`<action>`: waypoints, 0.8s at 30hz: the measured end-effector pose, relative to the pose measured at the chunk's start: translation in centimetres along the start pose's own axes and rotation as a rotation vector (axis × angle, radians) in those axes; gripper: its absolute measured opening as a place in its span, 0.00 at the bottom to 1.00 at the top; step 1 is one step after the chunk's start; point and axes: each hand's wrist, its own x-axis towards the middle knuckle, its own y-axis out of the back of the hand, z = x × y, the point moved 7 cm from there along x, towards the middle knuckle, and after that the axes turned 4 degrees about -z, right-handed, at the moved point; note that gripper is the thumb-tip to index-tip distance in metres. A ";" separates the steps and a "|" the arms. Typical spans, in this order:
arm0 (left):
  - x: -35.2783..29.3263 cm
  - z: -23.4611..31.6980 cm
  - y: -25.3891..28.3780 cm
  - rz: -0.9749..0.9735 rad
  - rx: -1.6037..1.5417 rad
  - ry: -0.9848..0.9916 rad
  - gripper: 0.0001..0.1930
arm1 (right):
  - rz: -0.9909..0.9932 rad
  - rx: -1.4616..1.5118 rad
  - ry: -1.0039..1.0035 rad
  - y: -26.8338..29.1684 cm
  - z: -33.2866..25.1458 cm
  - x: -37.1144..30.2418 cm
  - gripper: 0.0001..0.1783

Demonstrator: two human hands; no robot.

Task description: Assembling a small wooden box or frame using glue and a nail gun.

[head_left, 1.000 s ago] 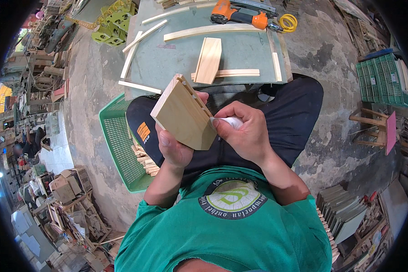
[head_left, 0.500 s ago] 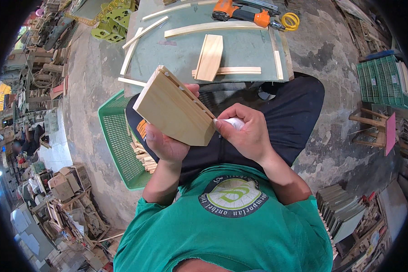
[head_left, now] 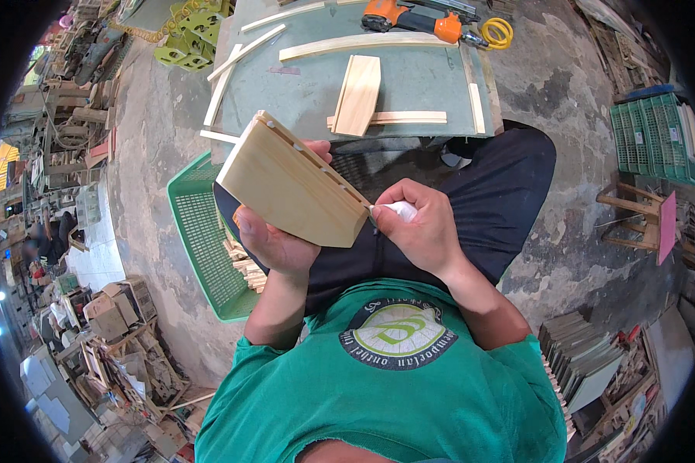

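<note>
Tilted over my lap is a pale wooden piece (head_left: 293, 185) with angled corners and a slotted upper edge. My left hand (head_left: 274, 243) grips it from below, thumb on the near face and fingertips showing behind its far edge. A small white squeeze bottle (head_left: 403, 210) sits in the closed fingers of my right hand (head_left: 425, 228); its tip is at the lower right end of the slotted edge. On the worktable ahead lies a similar wooden piece (head_left: 357, 92), resting across a thin strip (head_left: 409, 118).
An orange nail gun (head_left: 413, 19) with a coiled yellow hose (head_left: 496, 34) lies at the worktable's (head_left: 309, 89) far right. Several wooden strips (head_left: 367, 45) are spread about. A green basket (head_left: 197, 231) holding wood pieces stands left of my legs; green crates (head_left: 649, 135) and a stool (head_left: 645, 220) stand right.
The wooden piece has tipped slightly and shifted a little left in my left hand. My right hand and the bottle stay almost where they were, at its lower right end.
</note>
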 end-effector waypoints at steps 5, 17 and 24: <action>2.0 -0.8 2.6 0.154 -0.056 0.104 0.44 | -0.018 0.487 -0.075 0.2 2.7 0.2 0.14; 14.5 -13.2 21.1 0.091 1.079 0.643 0.19 | 0.070 0.969 -0.295 2.6 7.4 -0.8 0.17; 15.3 -10.5 7.0 -0.404 1.707 -0.072 0.23 | 0.199 0.985 -0.253 5.5 7.8 -0.9 0.15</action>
